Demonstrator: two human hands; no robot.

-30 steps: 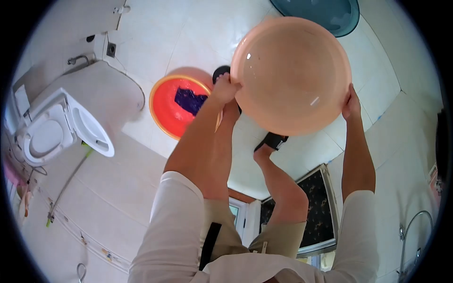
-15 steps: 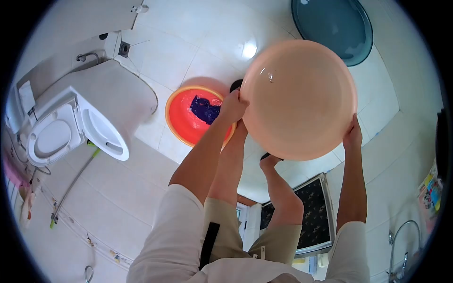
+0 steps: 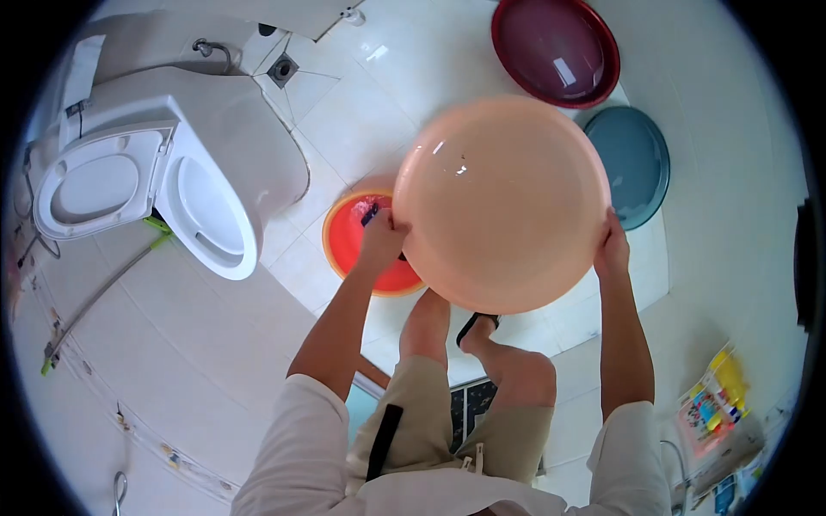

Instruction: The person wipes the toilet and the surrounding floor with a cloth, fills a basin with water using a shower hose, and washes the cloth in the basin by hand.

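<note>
A large peach-coloured plastic basin [image 3: 508,206] is held up in front of me, above the floor. My left hand [image 3: 381,236] grips its left rim. On the opposite side my right hand [image 3: 612,249] is closed round the right rim. Inside the basin only a few small specks and shiny reflections show. Below and left of it stands a red basin [image 3: 346,236] with an orange rim, holding some dark cloth and water, partly hidden by my left hand and the peach basin.
A dark red basin [image 3: 613,64] and a blue-green basin [image 3: 661,168] stand on the tiled floor at the far right. To the left is a toilet [image 3: 245,249] with its lid up, near a floor drain [image 3: 282,70]. A green-ended mop stick [image 3: 103,288] leans beside it.
The peach basin has moved slightly left and lower in view, both hands still on it. My view has shifted, bringing the dark red basin into sight.
</note>
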